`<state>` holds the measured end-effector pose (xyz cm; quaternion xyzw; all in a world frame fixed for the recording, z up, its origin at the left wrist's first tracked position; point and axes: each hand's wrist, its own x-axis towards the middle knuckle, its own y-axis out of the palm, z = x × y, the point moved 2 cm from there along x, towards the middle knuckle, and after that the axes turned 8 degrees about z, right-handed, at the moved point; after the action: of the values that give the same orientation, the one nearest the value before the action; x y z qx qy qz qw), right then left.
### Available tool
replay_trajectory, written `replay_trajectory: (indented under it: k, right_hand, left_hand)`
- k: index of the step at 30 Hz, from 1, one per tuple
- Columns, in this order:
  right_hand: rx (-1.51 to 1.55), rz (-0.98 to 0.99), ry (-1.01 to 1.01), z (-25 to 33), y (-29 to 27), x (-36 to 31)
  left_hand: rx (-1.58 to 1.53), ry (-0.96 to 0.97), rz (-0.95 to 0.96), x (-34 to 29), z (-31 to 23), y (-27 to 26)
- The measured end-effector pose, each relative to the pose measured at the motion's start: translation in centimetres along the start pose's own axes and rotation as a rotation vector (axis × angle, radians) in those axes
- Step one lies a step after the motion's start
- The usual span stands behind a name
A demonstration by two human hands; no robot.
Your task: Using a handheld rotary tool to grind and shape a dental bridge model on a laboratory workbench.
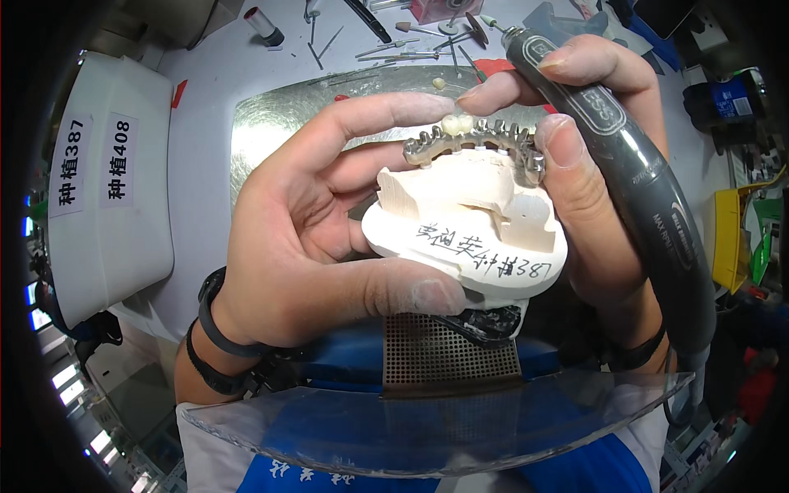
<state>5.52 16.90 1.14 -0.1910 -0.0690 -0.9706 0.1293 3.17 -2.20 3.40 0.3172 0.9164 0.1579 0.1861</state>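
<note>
My left hand (304, 197) is wrapped around a cream plaster dental model (468, 214), its thumb across the front of the base and its index finger reaching over the top. A silver metal bar framework (518, 144) with several small posts arches along the model's upper edge. On one part of it sits a whitish tooth crown (458, 124), close to the fingertips of both hands. My right hand (588, 148) grips a dark grey rotary handpiece (625, 156), its small tip pointing up and away from the model. The right thumb lies against the framework's right end.
Behind the hands lies a round-cornered metal plate (271, 123) with a loose tooth crown (439, 83) on it. Several burs (403, 56) are scattered beyond. A white bin (123, 189) stands at left; a clear curved shield (427, 427) crosses the near side.
</note>
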Motion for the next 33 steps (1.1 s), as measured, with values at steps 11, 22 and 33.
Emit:
replay_trajectory:
  k: [11,22,33]
  right_hand:
    - [0.023,-0.004,0.021,0.2,0.1,0.1]
    - [-0.088,0.055,-0.003,1.2,0.8,0.7]
    - [-0.011,0.075,-0.040,0.4,0.3,0.4]
  left_hand:
    - [-0.017,0.005,-0.021,-0.2,0.0,0.4]
    - [-0.006,0.013,-0.044,-0.4,-0.1,0.3]
    - [-0.001,0.017,-0.021,-0.3,0.0,0.3]
